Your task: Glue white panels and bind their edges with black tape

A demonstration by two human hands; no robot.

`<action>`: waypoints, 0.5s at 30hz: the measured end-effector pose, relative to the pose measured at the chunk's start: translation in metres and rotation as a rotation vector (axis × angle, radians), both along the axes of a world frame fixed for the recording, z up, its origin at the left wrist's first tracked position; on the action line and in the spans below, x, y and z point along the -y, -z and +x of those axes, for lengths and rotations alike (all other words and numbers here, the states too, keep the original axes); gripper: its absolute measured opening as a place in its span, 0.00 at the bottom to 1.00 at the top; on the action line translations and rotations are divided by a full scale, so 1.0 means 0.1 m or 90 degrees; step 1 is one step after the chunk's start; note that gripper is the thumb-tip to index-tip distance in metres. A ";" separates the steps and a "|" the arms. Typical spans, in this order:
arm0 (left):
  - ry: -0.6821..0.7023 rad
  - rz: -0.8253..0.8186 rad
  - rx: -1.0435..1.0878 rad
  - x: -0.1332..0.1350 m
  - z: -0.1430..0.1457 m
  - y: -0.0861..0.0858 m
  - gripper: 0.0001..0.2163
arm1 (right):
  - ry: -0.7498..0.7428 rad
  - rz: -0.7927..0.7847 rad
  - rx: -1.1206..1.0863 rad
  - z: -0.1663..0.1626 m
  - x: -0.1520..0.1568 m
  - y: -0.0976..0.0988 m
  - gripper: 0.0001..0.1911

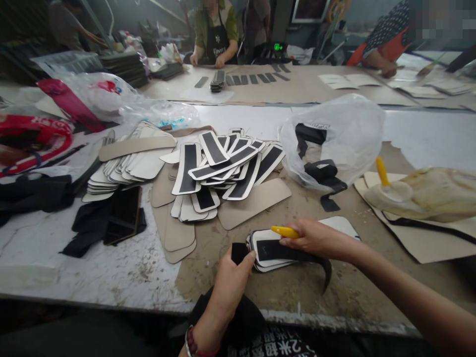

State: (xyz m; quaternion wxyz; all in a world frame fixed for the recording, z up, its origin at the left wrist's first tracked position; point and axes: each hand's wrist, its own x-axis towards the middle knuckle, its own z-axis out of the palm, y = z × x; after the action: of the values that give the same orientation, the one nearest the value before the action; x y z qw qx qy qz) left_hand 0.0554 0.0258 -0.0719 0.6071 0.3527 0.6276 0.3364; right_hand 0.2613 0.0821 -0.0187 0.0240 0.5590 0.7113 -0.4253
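My left hand (232,275) is closed on a black fabric strip (239,252) at the left end of a small stack of white rounded panels (266,266). My right hand (307,239) grips a yellow-handled tool (285,231); its working end is hidden. Its fingers rest over a second length of black strip (275,250), which lies along the top panel. That strip's right end curls down past the panel's edge. Beyond my hands lies a pile of white-edged panels with black strips (223,163).
Plain panels (130,166) are stacked to the left, near a phone (123,215) on black fabric. A clear plastic bag (349,134) holds black strips. At right, another yellow handle (382,172) rises from a yellowish plastic bag (439,191). Other people work across the table.
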 end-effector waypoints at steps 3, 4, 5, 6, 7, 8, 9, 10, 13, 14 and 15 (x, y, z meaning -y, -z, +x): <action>0.001 -0.010 -0.002 -0.02 0.01 -0.02 0.12 | -0.012 0.014 0.027 0.01 -0.04 0.04 0.13; 0.005 -0.011 -0.005 -0.02 0.01 -0.02 0.11 | -0.016 0.018 0.035 0.01 -0.04 0.05 0.13; 0.009 -0.015 -0.013 -0.03 0.01 -0.03 0.11 | -0.021 0.021 0.040 0.01 -0.05 0.06 0.13; 0.012 -0.019 -0.022 -0.04 0.02 -0.03 0.11 | -0.025 0.021 0.043 0.01 -0.05 0.07 0.13; 0.013 -0.023 -0.032 -0.05 0.02 -0.03 0.11 | -0.028 0.021 0.044 0.00 -0.06 0.07 0.13; 0.013 -0.026 -0.042 -0.06 0.02 -0.03 0.11 | -0.031 0.021 0.042 0.00 -0.06 0.07 0.13; 0.011 -0.028 -0.049 -0.07 0.03 -0.04 0.11 | -0.033 0.020 0.040 -0.01 -0.06 0.07 0.13; 0.009 -0.027 -0.053 -0.08 0.03 -0.04 0.10 | -0.034 0.020 0.039 -0.02 -0.07 0.06 0.12; -0.002 -0.013 -0.048 -0.11 0.05 -0.06 0.10 | -0.033 0.025 0.046 -0.02 -0.07 0.05 0.11; -0.004 -0.008 -0.045 -0.12 0.05 -0.06 0.10 | -0.035 0.026 0.050 -0.02 -0.08 0.05 0.11; -0.004 -0.003 -0.041 -0.13 0.05 -0.05 0.10 | -0.039 0.027 0.053 -0.02 -0.08 0.05 0.11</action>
State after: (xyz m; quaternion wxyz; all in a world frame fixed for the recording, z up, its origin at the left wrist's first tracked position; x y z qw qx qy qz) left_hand 0.0609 0.0388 -0.0665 0.5862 0.3602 0.6487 0.3252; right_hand 0.2590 0.0905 -0.0234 0.0551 0.5548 0.7352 -0.3855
